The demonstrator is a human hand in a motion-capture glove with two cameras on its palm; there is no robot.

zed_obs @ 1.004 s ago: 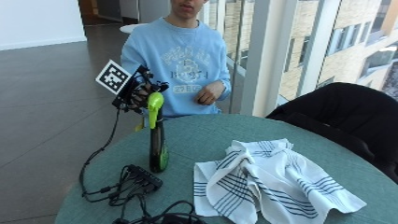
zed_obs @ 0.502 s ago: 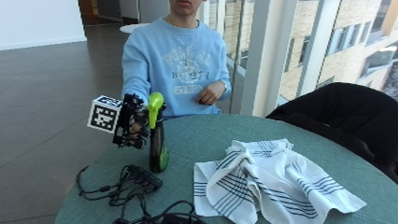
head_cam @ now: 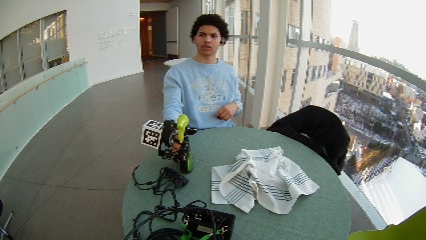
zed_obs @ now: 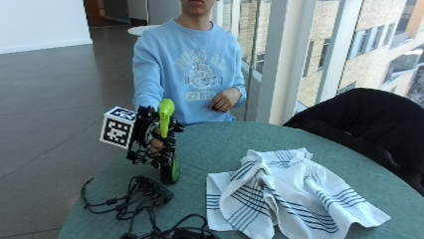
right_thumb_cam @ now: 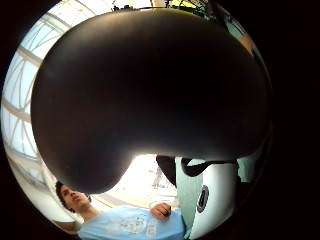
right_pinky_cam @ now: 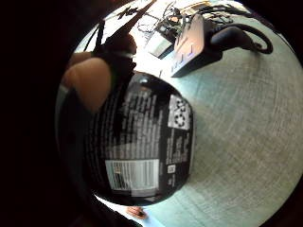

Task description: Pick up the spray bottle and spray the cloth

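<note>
Outside view: person sits at round green table (zed_obs: 344, 149), gloved right hand (zed_obs: 154, 142) wrapped round the bottle (zed_obs: 167, 144) at its mid-body, fingers curled on it — grasping. Bottle is black w/ lime-green spray head (zed_obs: 164, 110) on top & a green patch low on the body. It stands upright w/ its base on the table, at approx 9 o'clock on the tabletop near the edge.

Cloth (zed_obs: 291, 194) — white w/ dark stripes, rumpled — lies flat on table at approx 3 o'clock from bottle, apart from it, not touching. Bare left hand (zed_obs: 222, 99) sits against the chest, holding nothing.

Black cables (zed_obs: 129, 196) lie on table at approx 7 o'clock from bottle, near its base. Dark jacket on chair (zed_obs: 361, 119) beyond table's far edge, approx 1 o'clock from cloth.

Little-finger palm view: bottle's black label side (right_pinky_cam: 142, 146) w/ white print & barcode fills the middle, close to palm, green tabletop (right_pinky_cam: 246, 142) beside it; a bare fingertip shows at the bottle's edge. Thumb-side palm view: mostly blocked by a dark rounded surface, can't tell what.

Wide view: same layout; a black box (head_cam: 208, 222) w/ cables at table's near edge.
</note>
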